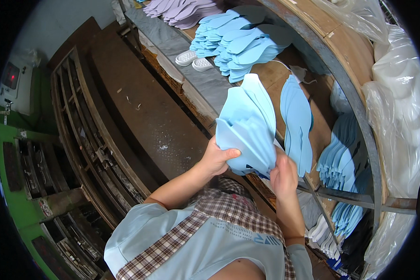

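Now, left hand (218, 158): fingers clamped on a fanned bundle of pale blue insoles (247, 128)
Right hand (283, 175): fingers closed around the bundle's lower end
Nearby: blue insole stack (240, 44) on the wooden shelf (270, 77)

Fanned light-blue insoles (247, 126) between left hand (217, 158) and right hand (283, 176)

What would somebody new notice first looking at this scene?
Most striking is the fanned bundle of light blue insoles at the centre, gripped from below by the left hand and the right hand. Behind it, more blue insole stacks lie on the wooden shelf, with pale purple insoles at the top edge.
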A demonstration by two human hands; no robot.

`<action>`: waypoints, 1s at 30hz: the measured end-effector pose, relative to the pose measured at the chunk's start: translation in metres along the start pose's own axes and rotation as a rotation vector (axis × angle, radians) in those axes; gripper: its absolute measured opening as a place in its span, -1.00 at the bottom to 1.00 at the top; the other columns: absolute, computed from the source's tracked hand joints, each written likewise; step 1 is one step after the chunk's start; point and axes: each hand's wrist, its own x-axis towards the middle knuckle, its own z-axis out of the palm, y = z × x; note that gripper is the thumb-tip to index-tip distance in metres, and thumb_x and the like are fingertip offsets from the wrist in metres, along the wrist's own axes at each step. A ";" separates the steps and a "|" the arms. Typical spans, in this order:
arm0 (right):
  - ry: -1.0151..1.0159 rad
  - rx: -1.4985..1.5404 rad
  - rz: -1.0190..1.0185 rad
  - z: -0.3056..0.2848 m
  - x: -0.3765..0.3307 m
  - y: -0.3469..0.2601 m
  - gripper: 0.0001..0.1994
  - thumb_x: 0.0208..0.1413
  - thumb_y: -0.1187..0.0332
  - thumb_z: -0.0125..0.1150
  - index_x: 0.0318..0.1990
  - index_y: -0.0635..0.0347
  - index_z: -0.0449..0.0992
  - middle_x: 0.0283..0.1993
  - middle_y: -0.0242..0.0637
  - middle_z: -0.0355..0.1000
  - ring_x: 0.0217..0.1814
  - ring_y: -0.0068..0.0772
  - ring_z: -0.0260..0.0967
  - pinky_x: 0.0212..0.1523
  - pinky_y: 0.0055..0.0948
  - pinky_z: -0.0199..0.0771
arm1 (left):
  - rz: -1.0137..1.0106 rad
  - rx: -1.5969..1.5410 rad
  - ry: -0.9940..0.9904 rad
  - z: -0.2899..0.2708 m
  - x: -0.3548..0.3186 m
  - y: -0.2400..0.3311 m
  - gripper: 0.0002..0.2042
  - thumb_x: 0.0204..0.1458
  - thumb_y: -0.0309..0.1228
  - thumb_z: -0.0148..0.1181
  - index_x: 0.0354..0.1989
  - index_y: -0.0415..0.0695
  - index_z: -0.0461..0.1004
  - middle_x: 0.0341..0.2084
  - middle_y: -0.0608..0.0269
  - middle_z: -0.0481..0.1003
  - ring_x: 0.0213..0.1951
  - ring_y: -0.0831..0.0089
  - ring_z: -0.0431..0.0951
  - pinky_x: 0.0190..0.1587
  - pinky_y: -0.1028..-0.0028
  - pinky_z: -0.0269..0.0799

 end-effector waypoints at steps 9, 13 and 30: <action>0.237 0.373 0.125 -0.015 0.017 0.018 -0.79 0.12 0.42 0.08 -0.19 0.43 0.47 -0.16 -0.13 0.44 -0.16 -0.43 0.37 -0.09 -0.46 0.33 | 0.013 0.034 0.016 0.003 -0.004 -0.009 -0.41 -0.16 -0.45 0.33 0.07 -0.23 0.20 -0.07 0.19 0.36 -0.03 0.40 0.37 0.01 0.36 0.32; 0.514 0.146 -0.047 -0.007 0.022 0.019 -0.87 0.02 0.49 0.18 -0.29 0.38 0.53 -0.23 -0.20 0.45 -0.23 -0.48 0.35 -0.16 -0.51 0.34 | 0.044 0.110 0.010 0.007 -0.007 -0.015 -0.46 -0.09 -0.43 0.28 0.07 -0.23 0.19 -0.06 0.19 0.34 -0.03 0.42 0.36 0.01 0.37 0.32; 0.596 0.404 0.160 -0.023 0.025 0.019 -0.83 -0.03 0.62 0.13 -0.24 0.34 0.51 -0.16 -0.18 0.43 -0.14 -0.43 0.34 -0.04 -0.49 0.32 | -0.026 -0.062 0.002 0.015 -0.007 -0.017 -0.52 0.00 -0.35 0.20 0.06 -0.23 0.19 -0.06 0.15 0.34 -0.02 0.37 0.36 0.01 0.31 0.33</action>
